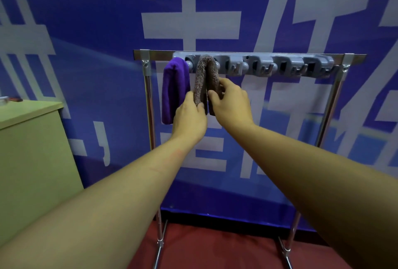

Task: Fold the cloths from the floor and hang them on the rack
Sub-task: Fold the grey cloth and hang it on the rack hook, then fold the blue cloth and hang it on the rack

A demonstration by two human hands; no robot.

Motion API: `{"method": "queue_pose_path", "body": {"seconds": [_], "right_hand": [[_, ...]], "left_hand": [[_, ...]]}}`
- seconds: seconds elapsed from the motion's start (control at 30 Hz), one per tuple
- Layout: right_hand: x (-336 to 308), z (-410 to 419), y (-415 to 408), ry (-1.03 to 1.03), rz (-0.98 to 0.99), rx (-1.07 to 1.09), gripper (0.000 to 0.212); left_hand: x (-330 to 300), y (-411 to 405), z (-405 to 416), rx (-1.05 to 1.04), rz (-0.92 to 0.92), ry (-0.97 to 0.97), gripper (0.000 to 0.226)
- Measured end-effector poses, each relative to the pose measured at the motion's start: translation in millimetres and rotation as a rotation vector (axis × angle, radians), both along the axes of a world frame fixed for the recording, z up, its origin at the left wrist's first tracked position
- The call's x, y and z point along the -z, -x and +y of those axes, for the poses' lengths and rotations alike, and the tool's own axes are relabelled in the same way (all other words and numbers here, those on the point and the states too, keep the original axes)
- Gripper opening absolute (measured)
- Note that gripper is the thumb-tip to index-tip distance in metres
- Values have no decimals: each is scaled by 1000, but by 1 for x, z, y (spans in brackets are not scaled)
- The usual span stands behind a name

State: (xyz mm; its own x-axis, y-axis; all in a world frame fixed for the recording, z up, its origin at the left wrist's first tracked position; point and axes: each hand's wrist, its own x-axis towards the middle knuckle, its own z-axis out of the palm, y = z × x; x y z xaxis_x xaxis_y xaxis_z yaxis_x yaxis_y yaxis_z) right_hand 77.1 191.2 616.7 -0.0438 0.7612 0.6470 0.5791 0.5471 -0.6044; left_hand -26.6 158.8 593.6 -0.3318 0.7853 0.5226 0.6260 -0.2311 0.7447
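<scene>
A metal rack point(331, 101) stands against the blue wall, with a grey hook strip point(269, 64) along its top bar. A folded purple cloth point(174, 90) hangs at the strip's left end. Right beside it a folded brown cloth point(204, 75) is draped over a hook. My left hand point(189, 118) pinches the brown cloth's left hanging half near its lower end. My right hand point(232, 103) grips the right hanging half. The bottom of the brown cloth is hidden behind my hands.
A green cabinet point(32, 139) stands at the left, with a small object on its top at the far left edge. Several hooks to the right of the brown cloth hold nothing. Red floor covering point(215, 249) lies under the rack's feet.
</scene>
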Motion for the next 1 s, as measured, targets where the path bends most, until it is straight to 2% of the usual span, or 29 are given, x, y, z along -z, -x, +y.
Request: {"method": "queue_pose_path", "body": {"seconds": [0.13, 0.3, 0.57, 0.8, 1.0], "right_hand": [[18, -20, -15, -12, -16, -30, 42], [60, -51, -32, 26, -123, -5, 50], [186, -109, -52, 295, -205, -87, 54], [322, -152, -78, 541, -451, -124, 56], [430, -171, -104, 880, -333, -26, 56]], "left_hand": [[21, 11, -17, 2, -13, 0, 46], [63, 18, -48, 52, 99, 48, 49], [181, 3, -107, 151, 39, 241, 46], [308, -9, -154, 216, 124, 481, 46], [417, -2, -177, 223, 77, 784, 50]]}}
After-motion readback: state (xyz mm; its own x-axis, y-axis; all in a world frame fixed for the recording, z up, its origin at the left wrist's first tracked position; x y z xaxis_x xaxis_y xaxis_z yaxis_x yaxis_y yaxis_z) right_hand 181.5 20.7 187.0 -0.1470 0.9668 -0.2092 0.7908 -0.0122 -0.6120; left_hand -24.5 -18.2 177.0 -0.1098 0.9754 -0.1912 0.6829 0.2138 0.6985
